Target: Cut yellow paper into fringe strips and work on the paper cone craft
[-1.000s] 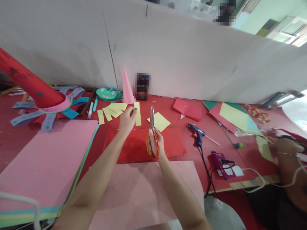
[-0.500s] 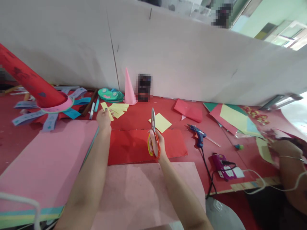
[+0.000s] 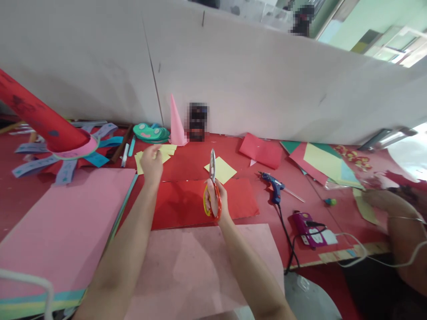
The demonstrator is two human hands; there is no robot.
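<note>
My right hand (image 3: 216, 200) grips scissors (image 3: 212, 171) with red and yellow handles; their blades are together and point away from me. Behind the blades a square of yellow paper (image 3: 226, 170) lies on the table. Over the yellow paper strips (image 3: 168, 150) is my left hand (image 3: 151, 163), its fingers curled in a pinch. Whether anything is between its fingertips I cannot make out. One yellow strip (image 3: 138, 164) shows just left of that hand. A red paper sheet (image 3: 203, 200) lies under and between my hands.
Pink sheets (image 3: 73, 213) are stacked at left, below a red paper cone (image 3: 43, 115) with strips. A pink cone (image 3: 176, 124) stands by the wall. At right are a glue gun (image 3: 275, 186), a purple power strip (image 3: 307, 229) with cords, and another person's arm (image 3: 403, 222).
My left hand has moved slightly right and turned its fingers inward; the yellow strip it held now shows on its left. The right hand with the scissors has hardly moved.
</note>
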